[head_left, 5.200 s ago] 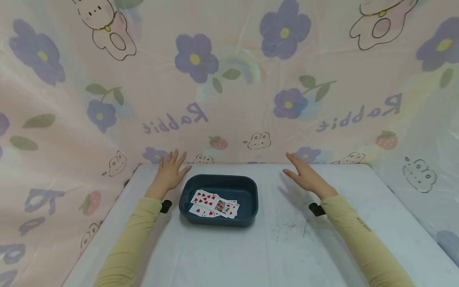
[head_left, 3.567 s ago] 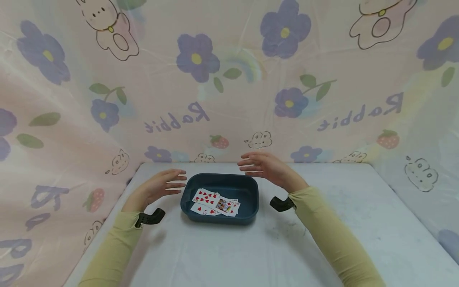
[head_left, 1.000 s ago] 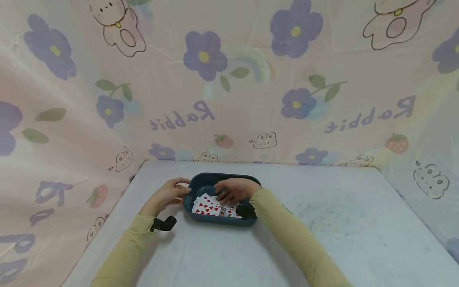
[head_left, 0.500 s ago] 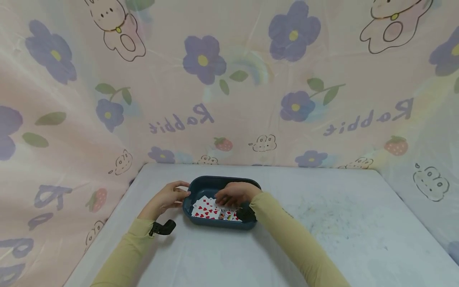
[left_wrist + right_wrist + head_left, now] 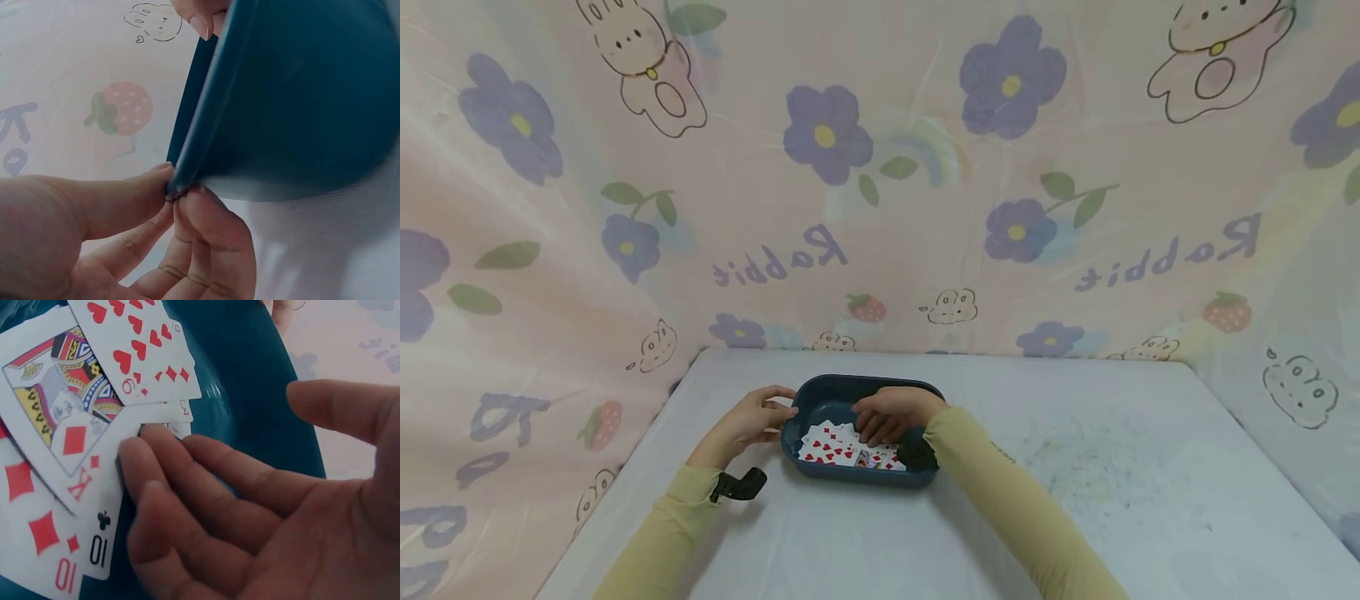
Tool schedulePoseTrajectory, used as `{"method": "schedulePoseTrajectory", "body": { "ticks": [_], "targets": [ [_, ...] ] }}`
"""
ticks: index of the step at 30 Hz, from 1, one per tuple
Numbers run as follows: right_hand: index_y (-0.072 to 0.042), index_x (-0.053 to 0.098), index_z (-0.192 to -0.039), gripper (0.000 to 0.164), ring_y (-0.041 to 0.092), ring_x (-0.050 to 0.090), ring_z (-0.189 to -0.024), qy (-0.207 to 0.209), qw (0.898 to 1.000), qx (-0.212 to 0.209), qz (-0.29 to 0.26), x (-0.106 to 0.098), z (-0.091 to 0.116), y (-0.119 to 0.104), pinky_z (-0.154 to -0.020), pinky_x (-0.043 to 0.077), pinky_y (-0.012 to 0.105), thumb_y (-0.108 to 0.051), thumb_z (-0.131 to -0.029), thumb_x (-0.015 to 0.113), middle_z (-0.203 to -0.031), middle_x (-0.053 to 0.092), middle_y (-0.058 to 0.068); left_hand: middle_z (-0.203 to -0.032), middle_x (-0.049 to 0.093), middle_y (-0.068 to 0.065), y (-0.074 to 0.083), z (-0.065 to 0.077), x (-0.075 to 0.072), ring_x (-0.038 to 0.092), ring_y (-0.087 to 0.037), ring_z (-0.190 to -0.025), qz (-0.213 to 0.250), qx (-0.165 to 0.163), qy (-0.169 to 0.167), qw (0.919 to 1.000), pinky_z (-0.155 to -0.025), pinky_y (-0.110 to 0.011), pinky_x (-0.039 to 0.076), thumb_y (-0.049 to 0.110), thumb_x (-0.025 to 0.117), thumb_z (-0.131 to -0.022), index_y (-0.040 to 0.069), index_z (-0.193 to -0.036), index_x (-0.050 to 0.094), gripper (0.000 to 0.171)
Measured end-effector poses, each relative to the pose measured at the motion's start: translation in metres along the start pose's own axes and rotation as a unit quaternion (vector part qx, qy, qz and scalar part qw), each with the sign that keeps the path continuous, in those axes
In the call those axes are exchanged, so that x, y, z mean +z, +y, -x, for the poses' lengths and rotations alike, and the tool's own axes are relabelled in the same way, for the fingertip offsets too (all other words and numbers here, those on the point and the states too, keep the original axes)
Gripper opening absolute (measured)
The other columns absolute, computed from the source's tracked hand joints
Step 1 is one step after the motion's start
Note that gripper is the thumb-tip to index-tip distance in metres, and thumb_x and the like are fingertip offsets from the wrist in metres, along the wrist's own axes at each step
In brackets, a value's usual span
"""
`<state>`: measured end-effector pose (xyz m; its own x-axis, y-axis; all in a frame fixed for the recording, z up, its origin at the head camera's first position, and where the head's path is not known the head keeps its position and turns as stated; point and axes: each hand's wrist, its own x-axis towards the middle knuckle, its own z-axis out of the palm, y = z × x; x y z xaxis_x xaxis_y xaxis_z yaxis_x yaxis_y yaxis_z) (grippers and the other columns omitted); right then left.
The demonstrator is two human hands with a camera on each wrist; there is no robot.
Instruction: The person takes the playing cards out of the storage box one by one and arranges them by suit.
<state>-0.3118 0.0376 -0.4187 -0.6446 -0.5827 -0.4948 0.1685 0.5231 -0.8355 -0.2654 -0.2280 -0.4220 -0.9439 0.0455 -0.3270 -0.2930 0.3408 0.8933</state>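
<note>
A dark teal tub (image 5: 865,478) stands on the table and holds several playing cards (image 5: 827,447). My left hand (image 5: 745,425) pinches the tub's left rim between thumb and fingers; the left wrist view shows the tub wall (image 5: 300,112) close up. Over the tub's right side reaches my right hand (image 5: 901,405), palm turned inward. In the right wrist view its bent fingers (image 5: 212,469) touch the cards' edges while the thumb stays apart. A king of diamonds (image 5: 69,412) overlaps a ten of diamonds (image 5: 37,512) and a ten of clubs (image 5: 103,550); a hearts card (image 5: 134,350) lies above.
A white table (image 5: 1075,483) carries the tub, with dark smudges on its right part. Behind and at both sides hangs a printed curtain (image 5: 910,225) with flowers and rabbits. Each wrist wears a black camera mount (image 5: 741,485).
Both hands have come from beside the tub: the left onto its rim, the right down into it. The cards lie more fanned out. Over the last second the hands barely move.
</note>
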Motion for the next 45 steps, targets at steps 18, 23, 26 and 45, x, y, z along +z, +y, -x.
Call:
{"method": "schedulePoseTrajectory", "body": {
  "ticks": [18, 23, 26, 45],
  "targets": [
    [-0.008, 0.073, -0.096, 0.012, 0.012, 0.055, -0.070, -0.004, 0.994, -0.014, 0.105, -0.001, 0.002, 0.005, -0.066, 0.049, 0.030, -0.006, -0.084, 0.071, -0.086, 0.069, 0.003, -0.102, 0.063, -0.016, -0.003, 0.003, 0.001, 0.058, -0.021, -0.077, -0.001, 0.012, 0.007, 0.9999, -0.067, -0.033, 0.051, 0.013, 0.063, -0.093, 0.005, -0.129, 0.051, 0.038],
    [-0.007, 0.074, -0.093, 0.011, 0.013, 0.056, -0.068, 0.057, 0.990, -0.016, 0.129, -0.005, 0.007, 0.005, -0.063, 0.049, 0.029, -0.003, -0.084, 0.068, -0.084, 0.069, 0.003, -0.101, 0.063, -0.015, -0.008, 0.000, 0.001, 0.059, -0.022, -0.077, 0.002, 0.014, 0.011, 0.9998, -0.067, -0.033, 0.051, 0.013, 0.062, -0.094, 0.005, -0.128, 0.052, 0.037],
    [-0.006, 0.074, -0.093, 0.011, 0.013, 0.056, -0.069, 0.104, 0.984, -0.013, 0.146, -0.011, 0.014, 0.004, -0.063, 0.049, 0.028, -0.002, -0.084, 0.068, -0.084, 0.068, 0.003, -0.100, 0.063, -0.015, -0.009, -0.001, 0.001, 0.059, -0.022, -0.078, 0.006, 0.015, 0.008, 0.9998, -0.066, -0.032, 0.051, 0.013, 0.063, -0.093, 0.005, -0.127, 0.052, 0.036],
    [0.004, 0.056, -0.107, 0.020, 0.022, 0.065, -0.075, 0.199, 0.976, -0.085, -0.033, -0.082, 0.071, 0.035, -0.072, 0.054, 0.039, -0.001, -0.088, 0.060, -0.092, 0.062, 0.016, -0.105, 0.059, -0.019, -0.005, 0.006, 0.002, 0.061, -0.024, -0.082, 0.017, 0.029, 0.009, 0.9994, -0.066, -0.033, 0.050, 0.009, 0.059, -0.095, -0.001, -0.121, 0.051, 0.029]
  ]
}}
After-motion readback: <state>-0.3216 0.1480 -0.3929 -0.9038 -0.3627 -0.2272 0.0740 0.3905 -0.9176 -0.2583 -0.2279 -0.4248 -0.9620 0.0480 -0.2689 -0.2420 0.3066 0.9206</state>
